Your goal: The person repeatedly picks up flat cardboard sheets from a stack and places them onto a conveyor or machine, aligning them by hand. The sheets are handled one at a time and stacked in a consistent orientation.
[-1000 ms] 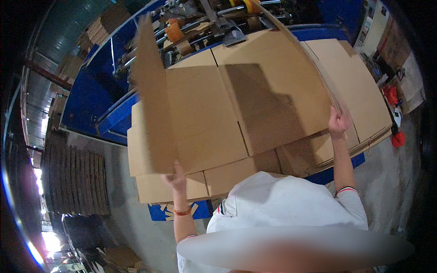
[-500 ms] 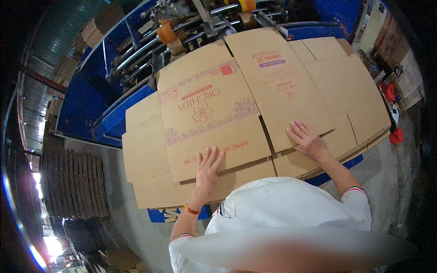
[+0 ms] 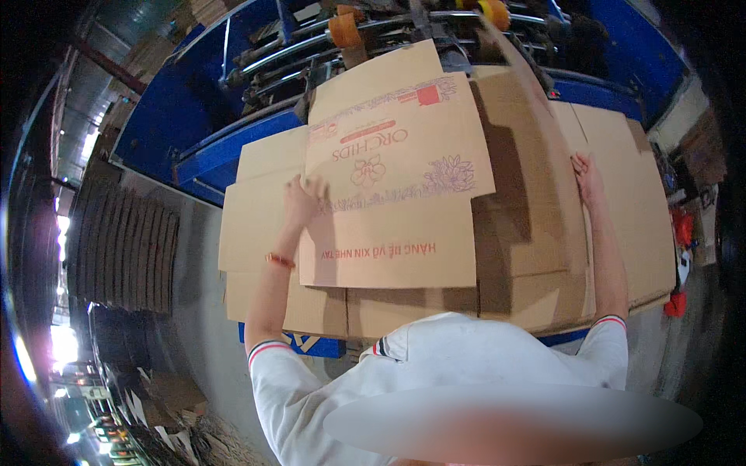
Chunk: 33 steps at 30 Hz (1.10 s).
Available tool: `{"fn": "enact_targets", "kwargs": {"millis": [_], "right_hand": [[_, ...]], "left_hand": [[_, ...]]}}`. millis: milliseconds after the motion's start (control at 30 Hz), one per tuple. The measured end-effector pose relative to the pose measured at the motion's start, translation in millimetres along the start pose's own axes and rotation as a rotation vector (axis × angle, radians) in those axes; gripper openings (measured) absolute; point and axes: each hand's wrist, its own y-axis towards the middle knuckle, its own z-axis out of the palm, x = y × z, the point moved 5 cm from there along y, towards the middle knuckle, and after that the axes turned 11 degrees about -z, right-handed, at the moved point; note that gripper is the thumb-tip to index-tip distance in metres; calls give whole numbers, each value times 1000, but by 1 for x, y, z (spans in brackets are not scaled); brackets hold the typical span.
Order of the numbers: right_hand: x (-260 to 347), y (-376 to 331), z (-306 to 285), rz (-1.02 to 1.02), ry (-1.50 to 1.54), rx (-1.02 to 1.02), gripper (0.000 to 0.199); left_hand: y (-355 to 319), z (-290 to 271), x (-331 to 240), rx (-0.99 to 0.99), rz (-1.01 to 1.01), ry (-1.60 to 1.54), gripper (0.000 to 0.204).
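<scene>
A flattened cardboard box point(image 3: 388, 264) lies in front of me on other brown cardboard sheets point(image 3: 260, 221). Its left panel carries red and purple print and lies flat. The right panel point(image 3: 542, 116) stands up, seen nearly edge-on and blurred, with plain brown board and shadow showing beside it. My left hand point(image 3: 305, 200) has its fingers curled over the left edge of the printed panel. At the raised panel's outer edge, my right hand point(image 3: 588, 177) is closed on the board. A bracelet point(image 3: 280, 261) circles my left wrist.
A blue machine point(image 3: 194, 151) with metal shafts and orange rollers point(image 3: 345, 31) stands beyond the cardboard. Stacked dark sheets point(image 3: 124, 245) sit on the floor at left. Red items point(image 3: 682, 227) are at the right, past the sheets.
Both hands were spread flat on the box near its front edge. They have moved outward and away from me and closed at its sides. The right panel has risen from flat.
</scene>
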Motion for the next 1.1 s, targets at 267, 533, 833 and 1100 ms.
{"fn": "enact_targets", "kwargs": {"millis": [267, 533, 833, 1100], "right_hand": [[-18, 114, 0, -69, -526, 103, 71], [-8, 41, 46, 57, -448, 67, 69], [17, 30, 70, -266, -1344, 160, 60], [19, 21, 84, -286, -1754, 118, 48]], "left_hand": [[70, 46, 51, 217, -464, -696, 82], [94, 52, 87, -31, -455, -55, 90], [63, 33, 34, -178, -383, 144, 82], [71, 42, 36, -154, -401, 91, 79]]}}
